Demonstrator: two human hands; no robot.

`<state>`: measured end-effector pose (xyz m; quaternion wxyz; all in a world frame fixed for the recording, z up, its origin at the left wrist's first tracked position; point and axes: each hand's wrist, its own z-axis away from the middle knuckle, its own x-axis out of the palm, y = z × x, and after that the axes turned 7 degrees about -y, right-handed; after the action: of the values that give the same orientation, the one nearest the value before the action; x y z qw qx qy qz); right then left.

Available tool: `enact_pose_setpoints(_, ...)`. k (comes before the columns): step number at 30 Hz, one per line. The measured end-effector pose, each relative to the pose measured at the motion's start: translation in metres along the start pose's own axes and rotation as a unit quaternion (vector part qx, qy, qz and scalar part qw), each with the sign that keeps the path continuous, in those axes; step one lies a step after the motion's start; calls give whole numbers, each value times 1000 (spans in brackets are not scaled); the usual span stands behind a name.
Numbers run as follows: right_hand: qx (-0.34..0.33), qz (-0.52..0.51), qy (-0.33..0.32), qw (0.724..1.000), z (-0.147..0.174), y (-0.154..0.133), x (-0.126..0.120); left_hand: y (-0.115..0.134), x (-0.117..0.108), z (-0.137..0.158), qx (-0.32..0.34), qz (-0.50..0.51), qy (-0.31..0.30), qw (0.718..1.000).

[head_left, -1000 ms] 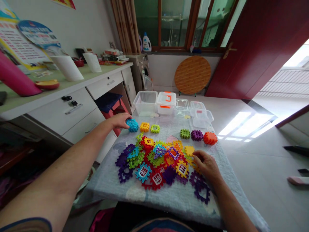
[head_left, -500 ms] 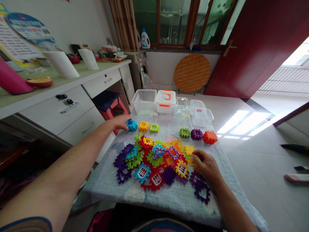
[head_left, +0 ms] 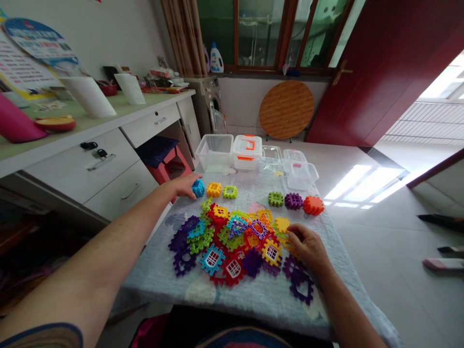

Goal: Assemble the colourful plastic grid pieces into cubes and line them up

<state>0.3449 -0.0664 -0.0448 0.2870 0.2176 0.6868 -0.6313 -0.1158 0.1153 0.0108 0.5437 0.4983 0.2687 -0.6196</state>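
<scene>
At the far left of the table, my left hand (head_left: 184, 185) has its thumb and fingers around a small stack of blue interlocking plastic tiles (head_left: 198, 188). Beside it stand a yellow stack (head_left: 214, 189) and a lime stack (head_left: 230, 192). My right hand (head_left: 308, 244) is at the right side of a loose heap, its fingers bent and pinched at the edge of a solid yellow tile (head_left: 282, 224); its lower fingers are partly hidden. The heap mixes red, purple, green, blue and yellow tiles, among them a blue window tile (head_left: 212, 259) and a red window tile (head_left: 234, 267).
Green (head_left: 275, 199), purple (head_left: 293, 201) and orange (head_left: 313, 205) stacks stand at the right. Behind are an open clear bin (head_left: 215, 153), a lidded box with orange clips (head_left: 247, 153) and smaller clear containers (head_left: 300, 171). A red stool (head_left: 166, 166) stands left of the table.
The view has shifted slightly. My left hand has moved a little around the blue stack, which has turned slightly. My right hand has stayed at the yellow tile.
</scene>
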Motion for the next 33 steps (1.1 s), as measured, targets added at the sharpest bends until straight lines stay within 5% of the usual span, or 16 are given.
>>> enact_pose_setpoints(33, 3, -10, 3, 1000, -1, 2, 1, -6, 11, -1, 29, -2, 35, 999)
